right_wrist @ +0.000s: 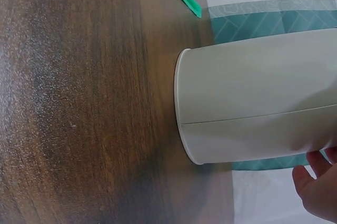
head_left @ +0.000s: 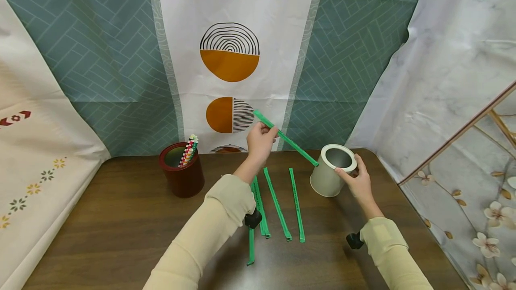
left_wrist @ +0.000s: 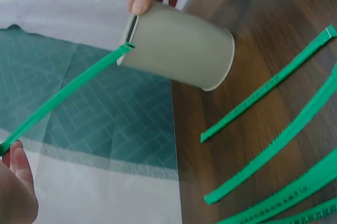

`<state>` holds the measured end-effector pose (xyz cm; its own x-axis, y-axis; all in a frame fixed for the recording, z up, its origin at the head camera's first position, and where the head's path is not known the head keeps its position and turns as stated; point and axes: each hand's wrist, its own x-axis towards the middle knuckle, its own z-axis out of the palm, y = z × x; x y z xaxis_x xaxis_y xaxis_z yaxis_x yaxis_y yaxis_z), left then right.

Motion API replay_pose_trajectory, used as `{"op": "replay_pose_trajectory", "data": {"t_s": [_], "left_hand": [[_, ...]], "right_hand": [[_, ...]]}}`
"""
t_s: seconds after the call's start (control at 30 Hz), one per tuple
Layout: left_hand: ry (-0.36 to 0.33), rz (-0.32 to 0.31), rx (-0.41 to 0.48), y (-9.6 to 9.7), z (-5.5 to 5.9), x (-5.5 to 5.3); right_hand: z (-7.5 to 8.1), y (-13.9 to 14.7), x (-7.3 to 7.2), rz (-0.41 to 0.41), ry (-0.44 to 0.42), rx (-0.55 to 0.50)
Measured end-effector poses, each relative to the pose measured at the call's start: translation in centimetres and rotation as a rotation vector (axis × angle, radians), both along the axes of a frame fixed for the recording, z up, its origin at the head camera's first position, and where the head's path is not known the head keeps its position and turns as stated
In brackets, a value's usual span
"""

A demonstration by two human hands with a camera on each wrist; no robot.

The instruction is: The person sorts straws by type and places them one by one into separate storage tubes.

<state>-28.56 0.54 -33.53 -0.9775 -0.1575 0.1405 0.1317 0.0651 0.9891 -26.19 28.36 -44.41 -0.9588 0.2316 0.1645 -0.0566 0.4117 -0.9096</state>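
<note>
i'm holding the pale can with my right grip; farther out, my left grip is pinching a green strip, its long axis slanting toward four o'clock, lower tip sitting at the can's rim.

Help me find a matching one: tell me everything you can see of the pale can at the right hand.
The can is smooth, grey-beige, metal by its look, with an open top, cream rim, greyish inside, lipped base and thin side seam. It seems to stand upright on the table. The right hand grips it at the rim. The tip of a green strip comes right up to the rim; whether they touch is unclear.
</note>
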Motion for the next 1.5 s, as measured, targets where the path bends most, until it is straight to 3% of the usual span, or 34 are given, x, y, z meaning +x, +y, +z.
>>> {"op": "replay_pose_trajectory", "data": {"t_s": [0.3,0.5,0.67,0.83,1.03,1.27,1.5], "left_hand": [[0.074,-0.008,0.081,2.6,1.0,0.5],[0.095,-0.024,0.089,4.5,0.2,1.0],[0.070,-0.048,0.010,5.7,-0.7,1.6],[0.091,-0.061,-0.104,6.7,-1.3,2.0],[0.100,-0.059,-0.232,7.5,-2.0,2.3],[0.071,-0.065,-0.306,7.9,-2.7,2.4],[0.035,-0.091,-0.326,8.5,-3.7,2.5]], "right_hand": [[0.0,-0.1,-0.1,-0.008,0.000,-0.001],[-0.2,-0.2,-0.1,-0.014,0.035,0.017],[-0.2,-0.2,-0.1,-0.012,0.043,0.015],[0.0,-0.3,0.0,-0.011,0.030,0.008],[1.2,-0.9,0.7,-0.008,0.014,-0.027],[2.6,-1.9,1.8,-0.009,0.012,-0.017],[2.5,-1.8,1.8,-0.001,0.009,-0.019]]}}
